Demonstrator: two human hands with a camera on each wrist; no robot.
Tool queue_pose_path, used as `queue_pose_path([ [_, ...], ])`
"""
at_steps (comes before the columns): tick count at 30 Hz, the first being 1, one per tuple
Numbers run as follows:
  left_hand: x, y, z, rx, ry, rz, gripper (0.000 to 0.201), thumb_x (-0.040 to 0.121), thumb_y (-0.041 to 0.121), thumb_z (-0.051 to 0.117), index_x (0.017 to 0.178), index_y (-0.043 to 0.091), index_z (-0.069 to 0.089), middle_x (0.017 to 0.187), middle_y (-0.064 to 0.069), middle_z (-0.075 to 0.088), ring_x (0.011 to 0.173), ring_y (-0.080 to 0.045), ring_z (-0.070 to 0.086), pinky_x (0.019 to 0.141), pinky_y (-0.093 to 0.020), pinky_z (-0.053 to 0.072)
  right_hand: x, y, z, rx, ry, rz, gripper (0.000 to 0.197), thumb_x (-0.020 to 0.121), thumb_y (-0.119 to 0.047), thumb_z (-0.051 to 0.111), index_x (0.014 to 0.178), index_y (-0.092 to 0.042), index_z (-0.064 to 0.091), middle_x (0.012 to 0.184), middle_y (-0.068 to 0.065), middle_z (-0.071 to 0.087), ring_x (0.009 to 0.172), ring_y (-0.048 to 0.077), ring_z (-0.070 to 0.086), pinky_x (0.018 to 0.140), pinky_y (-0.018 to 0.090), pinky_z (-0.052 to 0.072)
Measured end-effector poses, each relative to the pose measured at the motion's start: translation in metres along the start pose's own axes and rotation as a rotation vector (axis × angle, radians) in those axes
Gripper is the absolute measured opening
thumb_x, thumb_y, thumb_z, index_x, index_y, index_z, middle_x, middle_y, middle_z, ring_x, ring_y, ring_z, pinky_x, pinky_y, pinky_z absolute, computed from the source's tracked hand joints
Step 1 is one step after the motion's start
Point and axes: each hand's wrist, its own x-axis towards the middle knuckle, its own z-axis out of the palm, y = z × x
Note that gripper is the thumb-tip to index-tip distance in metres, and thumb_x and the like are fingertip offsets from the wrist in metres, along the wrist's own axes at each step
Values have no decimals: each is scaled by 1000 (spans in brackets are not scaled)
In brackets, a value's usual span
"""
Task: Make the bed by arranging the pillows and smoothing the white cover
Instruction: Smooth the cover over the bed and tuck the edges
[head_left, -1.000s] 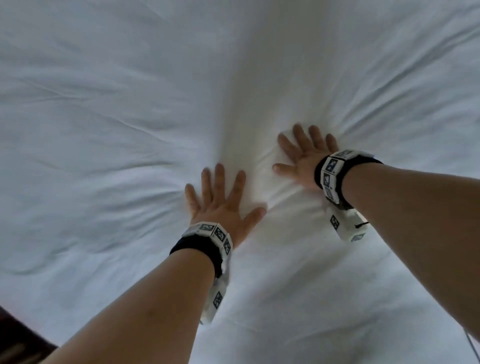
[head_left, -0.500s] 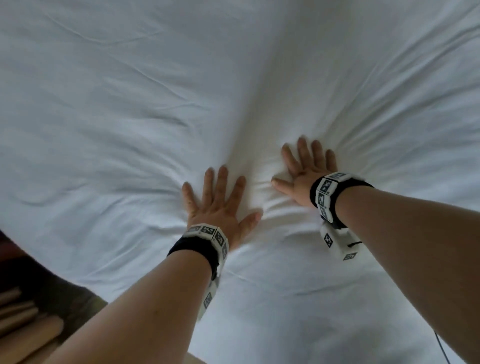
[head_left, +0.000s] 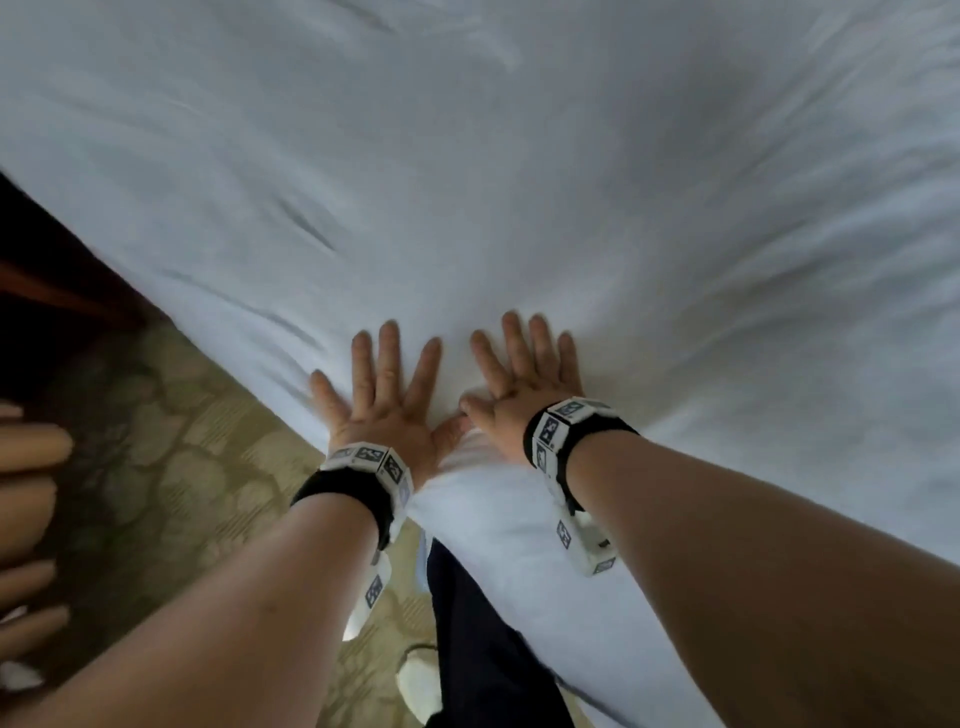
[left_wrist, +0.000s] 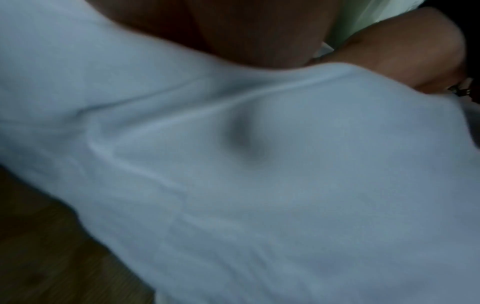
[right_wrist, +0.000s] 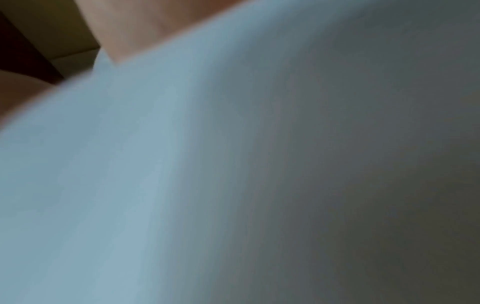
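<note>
The white cover (head_left: 519, 182) fills most of the head view, with soft creases fanning out from my hands. My left hand (head_left: 387, 384) lies flat on it near the bed's near edge, fingers straight and spread. Just to its right my right hand (head_left: 524, 369) presses flat too, thumbs almost touching. Both wrist views are blurred: the left wrist view shows creased white cover (left_wrist: 259, 164), the right wrist view smooth white cover (right_wrist: 182, 164). No pillows are in view.
The bed's edge runs diagonally from upper left to lower middle. Beside it lies a patterned beige carpet (head_left: 171, 467). My dark trouser leg (head_left: 483, 649) and a white shoe (head_left: 421, 680) stand at the bed's side. Dark wooden furniture (head_left: 47, 270) sits at far left.
Both hands have slid back across the cover toward the bed's near edge and drawn closer together. The view has dropped, bringing the carpet and my leg into sight.
</note>
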Motion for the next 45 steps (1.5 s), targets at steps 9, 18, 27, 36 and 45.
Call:
queue_pose_path([
  [9, -62, -6, 77, -227, 27, -25, 84, 89, 85, 19, 144, 53, -37, 146, 9, -58, 142, -23, -47, 122, -64, -4, -57, -14, 52, -52, -22, -64, 71, 95, -62, 13, 146, -40, -31, 148, -4, -49, 135, 24, -48, 113, 53, -23],
  [18, -126, 6, 80, -132, -239, -96, 75, 99, 36, 46, 160, 44, 2, 126, -4, 64, 103, -22, 66, 86, -36, 55, -149, -10, 49, 212, -460, -139, 58, 102, -42, 30, 156, -34, 9, 165, -2, -11, 152, 26, -8, 121, 46, 15],
  [27, -54, 107, -86, -123, 411, 94, 68, 101, 54, 39, 161, 35, 13, 164, -3, 28, 150, -27, 27, 120, -46, 30, -123, 142, -83, 384, 2, 81, 45, 99, -44, 43, 126, -13, 61, 128, 9, 62, 118, 29, 57, 97, 36, 46],
  [36, 50, 272, -92, -34, 383, 230, 79, 93, 79, 16, 155, 47, -22, 169, 3, -22, 156, -28, -15, 125, -56, -2, -56, 337, -96, 128, 303, 229, 74, 89, -74, 20, 153, -37, 19, 165, -1, 6, 151, 27, 2, 123, 45, 9],
  [45, 95, 322, -17, 93, 176, 161, 81, 85, 86, 0, 151, 49, -28, 162, 0, -39, 148, -31, -37, 117, -65, -15, -6, 404, -43, 87, 185, 184, 75, 91, -73, 18, 153, -42, -13, 163, -5, -23, 149, 26, -22, 122, 43, -9],
])
